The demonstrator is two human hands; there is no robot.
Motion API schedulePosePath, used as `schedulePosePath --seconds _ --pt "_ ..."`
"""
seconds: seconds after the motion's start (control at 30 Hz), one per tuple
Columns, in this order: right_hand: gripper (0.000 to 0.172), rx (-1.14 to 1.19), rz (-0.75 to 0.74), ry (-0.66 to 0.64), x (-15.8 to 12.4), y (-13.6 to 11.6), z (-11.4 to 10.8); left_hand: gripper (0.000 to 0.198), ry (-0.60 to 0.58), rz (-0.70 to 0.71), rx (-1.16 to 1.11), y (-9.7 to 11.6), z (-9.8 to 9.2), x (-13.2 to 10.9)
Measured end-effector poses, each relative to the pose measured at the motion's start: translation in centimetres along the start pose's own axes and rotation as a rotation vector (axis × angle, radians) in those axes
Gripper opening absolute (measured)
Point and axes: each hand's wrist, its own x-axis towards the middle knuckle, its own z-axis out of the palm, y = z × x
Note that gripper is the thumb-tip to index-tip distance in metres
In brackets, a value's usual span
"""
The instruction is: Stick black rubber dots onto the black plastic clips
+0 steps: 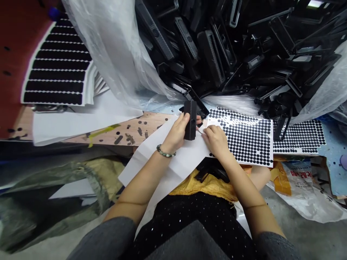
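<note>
My left hand [177,131] is wrapped around a black plastic part [190,119], holding it upright over a white paper sheet [179,162]. My right hand [215,139] is pinched just right of the part, fingertips near its lower side, holding something too small to name. Right beside that hand lies a white sheet of small round black pads [244,135]. A bead bracelet [165,151] sits on my left wrist.
A big heap of black plastic parts [244,47] fills a clear plastic bag [114,54] at the back. Sheets of oblong black pads [58,65] lie at the far left. A second dotted sheet [300,135], a wooden board [130,130], yellow cloth [208,186] and bags surround me.
</note>
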Motion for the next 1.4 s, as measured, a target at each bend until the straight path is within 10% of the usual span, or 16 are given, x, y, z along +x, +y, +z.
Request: schedulePosePath --seconds 0.33,0.73,1.4 --pt "0.012 0.1 0.159 0.028 3.0 -1.7 0.2 0.023 0.151 -0.165 -0.013 -0.6 0.3 0.4" --pt "0.028 1.319 0.399 0.294 1.4 -1.5 -1.9 0.047 -0.102 0.011 -0.325 0.4 -1.2 -2.3" --pt "0.031 0.963 0.108 0.444 0.0 -3.7 -3.4 0.045 -0.121 0.234 -0.305 0.7 1.0 -4.1"
